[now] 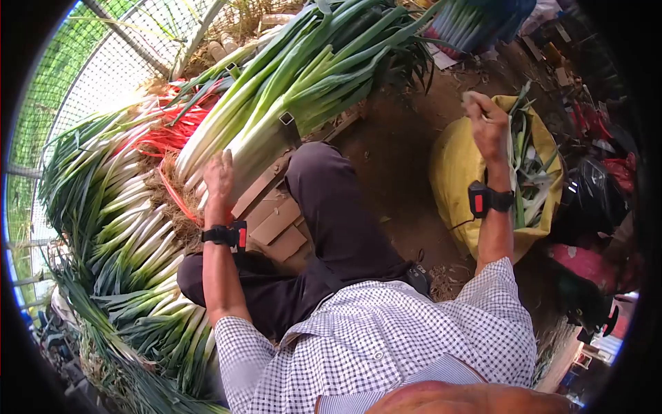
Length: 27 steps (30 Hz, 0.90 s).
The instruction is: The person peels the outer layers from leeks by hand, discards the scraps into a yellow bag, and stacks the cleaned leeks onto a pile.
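Note:
My left hand (pixel 218 176) rests at the white root ends of a large pile of leeks (pixel 296 90), whose green tops point up and to the right. Its fingers look extended over the stalks. Over the top edge of an open yellow sack (pixel 452 162) is my right hand (pixel 486 121), raised with its fingers curled together; whatever they may hold is too small to tell. Green and white leaf scraps (pixel 531 172) fill the sack. Red ties (pixel 186 124) lie among the roots left of the pile.
Rows of leeks (pixel 131 241) line the left side by a mesh fence (pixel 89 76). Flat cardboard pieces (pixel 276 224) lie near my knee. A blue bundle (pixel 483 24) is at the top, and black bags (pixel 594 193) stand right of the sack.

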Tool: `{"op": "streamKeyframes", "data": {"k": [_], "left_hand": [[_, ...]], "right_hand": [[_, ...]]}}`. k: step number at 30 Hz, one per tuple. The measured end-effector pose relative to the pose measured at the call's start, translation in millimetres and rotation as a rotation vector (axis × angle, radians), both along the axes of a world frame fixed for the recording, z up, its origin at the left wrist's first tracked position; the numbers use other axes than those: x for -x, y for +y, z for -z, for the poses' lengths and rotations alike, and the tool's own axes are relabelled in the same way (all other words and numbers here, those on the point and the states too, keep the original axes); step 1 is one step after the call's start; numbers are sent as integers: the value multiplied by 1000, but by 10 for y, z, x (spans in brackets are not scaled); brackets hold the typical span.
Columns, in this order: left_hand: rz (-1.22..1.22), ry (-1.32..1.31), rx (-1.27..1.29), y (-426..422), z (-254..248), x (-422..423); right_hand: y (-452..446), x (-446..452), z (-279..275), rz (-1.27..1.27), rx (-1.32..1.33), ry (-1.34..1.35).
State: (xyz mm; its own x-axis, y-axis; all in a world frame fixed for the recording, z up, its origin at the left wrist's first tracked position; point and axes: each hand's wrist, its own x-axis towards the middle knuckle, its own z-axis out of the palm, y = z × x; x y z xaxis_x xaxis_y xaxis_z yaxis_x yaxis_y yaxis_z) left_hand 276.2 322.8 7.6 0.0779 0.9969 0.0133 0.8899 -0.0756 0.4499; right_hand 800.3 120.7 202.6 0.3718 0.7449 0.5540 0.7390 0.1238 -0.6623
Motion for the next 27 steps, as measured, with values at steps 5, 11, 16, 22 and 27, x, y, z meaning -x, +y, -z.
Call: {"op": "streamKeyframes", "data": {"k": [5,11,16,22,27], "left_hand": [[0,1,-242,-333,-54,-231],[-105,6,37,-339,-444,-167],[-44,76,-27,-314,-268,-240],[-196,56,64,-304,-269,-170],[-167,42,93,-412,-354,-225]], "right_hand": [[2232,1244,166,-707,-184,-502],[3384,1415,828,-748,372,-866],[2828,1196,949,-658,125,-745],[3083,1295,1203,-771,87,-651],[3198,1253,1212,-816,242,-646]]}}
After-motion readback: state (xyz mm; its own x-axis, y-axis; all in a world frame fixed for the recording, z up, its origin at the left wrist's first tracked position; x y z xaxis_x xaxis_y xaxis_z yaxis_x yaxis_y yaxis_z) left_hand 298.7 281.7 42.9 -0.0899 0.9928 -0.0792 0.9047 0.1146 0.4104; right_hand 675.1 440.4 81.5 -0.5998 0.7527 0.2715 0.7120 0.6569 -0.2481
